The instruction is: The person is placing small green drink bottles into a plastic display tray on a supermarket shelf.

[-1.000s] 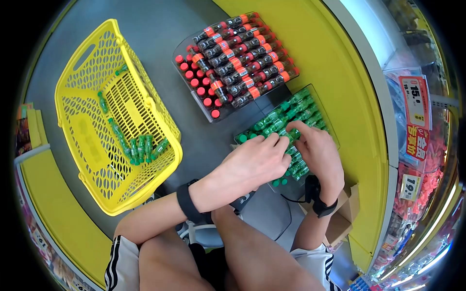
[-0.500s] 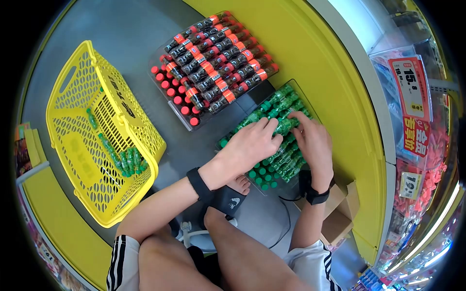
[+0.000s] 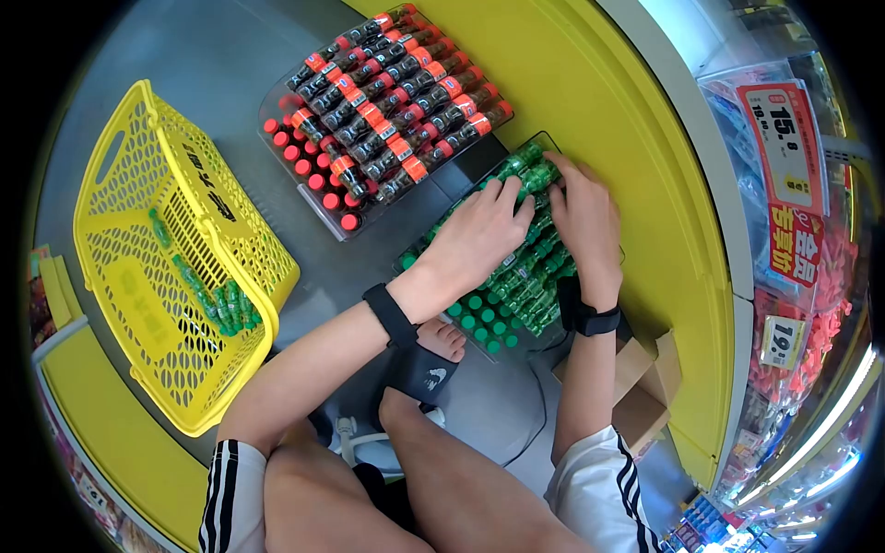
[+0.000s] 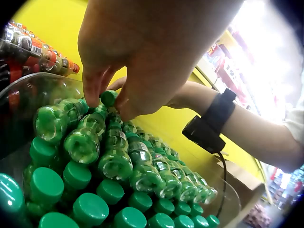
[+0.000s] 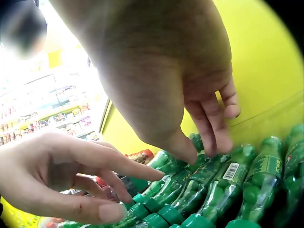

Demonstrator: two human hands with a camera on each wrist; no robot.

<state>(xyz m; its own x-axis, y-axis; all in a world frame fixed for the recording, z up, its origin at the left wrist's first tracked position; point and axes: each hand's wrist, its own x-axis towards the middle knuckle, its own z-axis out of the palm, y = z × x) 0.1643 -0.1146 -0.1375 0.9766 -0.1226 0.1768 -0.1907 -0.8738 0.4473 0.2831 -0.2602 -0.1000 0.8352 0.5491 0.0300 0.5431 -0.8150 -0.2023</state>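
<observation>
Small green bottles (image 4: 116, 152) fill a clear tray (image 4: 40, 78), several standing with green caps up and others lying in a row on top. At the tray's far end, my left hand (image 3: 484, 226) pinches the capped end of a green bottle (image 3: 539, 177) between thumb and fingers. My right hand (image 3: 587, 217) holds the same bottle's other end, its thumb and fingertips low over the row. In the right wrist view, the right hand (image 5: 161, 80) partly hides that bottle, and the left hand (image 5: 61, 171) reaches in beside it.
A yellow basket (image 3: 267, 267) with several green bottles stands at the left. Beyond the green bottles, a clear tray of dark red-capped bottles (image 3: 396, 88) is stacked high. A yellow wall (image 3: 590, 101) runs along the right, with a cardboard box (image 3: 641, 392) near it.
Both hands have moved with the green bottle from the middle of the tray to its far end, lowering it onto the top row. The head view has shifted too.
</observation>
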